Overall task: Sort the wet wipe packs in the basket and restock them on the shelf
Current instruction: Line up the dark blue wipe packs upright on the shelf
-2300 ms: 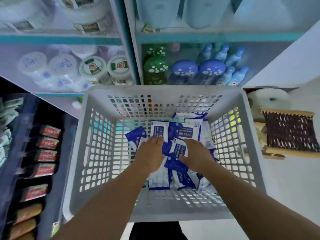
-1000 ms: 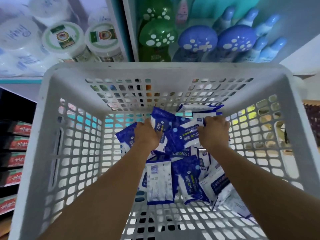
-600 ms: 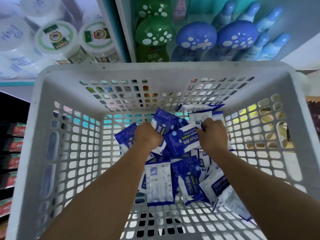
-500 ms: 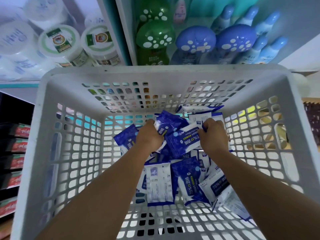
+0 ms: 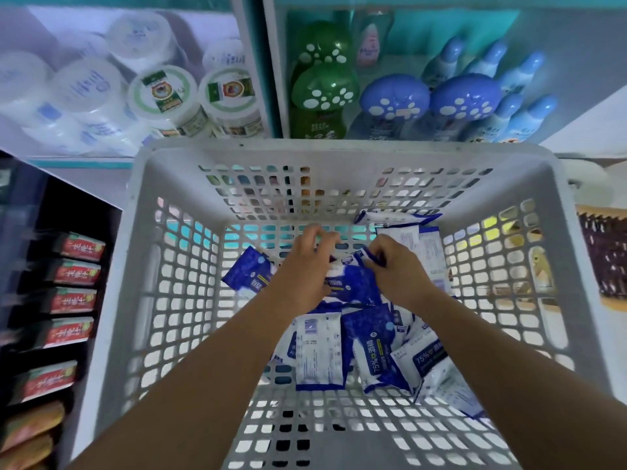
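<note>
Wet wipe packs: blue and white, heaped loose on the floor of the basket, mostly toward its far and right side. Basket: white plastic, perforated walls and floor, placed directly below the shelf.

Left hand: inside the basket, over the far part of the heap. Fingers curled and lifted toward the far wall of the basket; whether clamped on a pack cannot be told, owing to motion blur.

Right hand: inside the basket, just beside the left hand. Fingers pinched together on the edge of one blue pack, lying between both hands on top of the heap.

One pack propped against the far wall of the basket. One pack lying left of the left hand. One pack lying label side up, toward the near side of the basket, below the left forearm.

Above the basket, on the shelf: white tubs at left, green bottles at centre, blue bottles at right. Left of the basket: red boxes stacked in a dark rack.
</note>
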Demonstrator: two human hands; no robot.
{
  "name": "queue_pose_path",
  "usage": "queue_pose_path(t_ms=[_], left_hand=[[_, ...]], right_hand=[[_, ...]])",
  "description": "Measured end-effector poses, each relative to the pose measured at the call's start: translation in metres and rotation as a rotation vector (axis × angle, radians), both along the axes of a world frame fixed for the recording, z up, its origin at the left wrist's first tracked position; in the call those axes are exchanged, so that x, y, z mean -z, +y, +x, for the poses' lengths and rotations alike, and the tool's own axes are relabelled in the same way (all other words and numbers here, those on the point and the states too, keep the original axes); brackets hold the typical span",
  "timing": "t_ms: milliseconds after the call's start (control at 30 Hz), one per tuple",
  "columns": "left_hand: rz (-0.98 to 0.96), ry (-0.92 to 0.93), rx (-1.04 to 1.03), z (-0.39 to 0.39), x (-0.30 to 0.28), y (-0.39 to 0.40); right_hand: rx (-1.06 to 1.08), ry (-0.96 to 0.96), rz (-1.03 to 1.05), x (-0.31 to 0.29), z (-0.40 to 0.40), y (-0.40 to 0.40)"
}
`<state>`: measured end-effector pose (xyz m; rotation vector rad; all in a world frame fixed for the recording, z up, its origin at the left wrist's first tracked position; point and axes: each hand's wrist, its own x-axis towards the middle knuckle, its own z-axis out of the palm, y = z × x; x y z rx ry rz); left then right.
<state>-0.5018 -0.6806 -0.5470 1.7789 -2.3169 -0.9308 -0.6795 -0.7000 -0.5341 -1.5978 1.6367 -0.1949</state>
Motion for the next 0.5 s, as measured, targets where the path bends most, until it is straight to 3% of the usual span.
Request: queue_pose_path(t_ms=[200, 267, 333, 433, 500], left_hand=[[0.060, -0.234, 0.121, 0.021, 0.012, 0.012], [0.093, -0.264, 0.082, 0.031, 0.008, 0.015], [0.161, -0.270, -0.005, 0.045, 0.005, 0.015], [0.321, -0.212, -0.198, 0.067, -0.004, 0.015], [0.384, -0.202, -0.295, 0.078, -0.006, 0.016]], right_hand=[[0.106, -0.309, 0.267, 0.003, 0.010, 0.010], [0.130, -0.306, 0.375, 0.008, 0.011, 0.011], [-0.086, -0.070, 0.427, 0.014, 0.004, 0.015], [-0.649, 0.523, 0.348, 0.022, -0.004, 0.033], [-0.759, 0.693, 0.259, 0.026, -0.004, 0.042]])
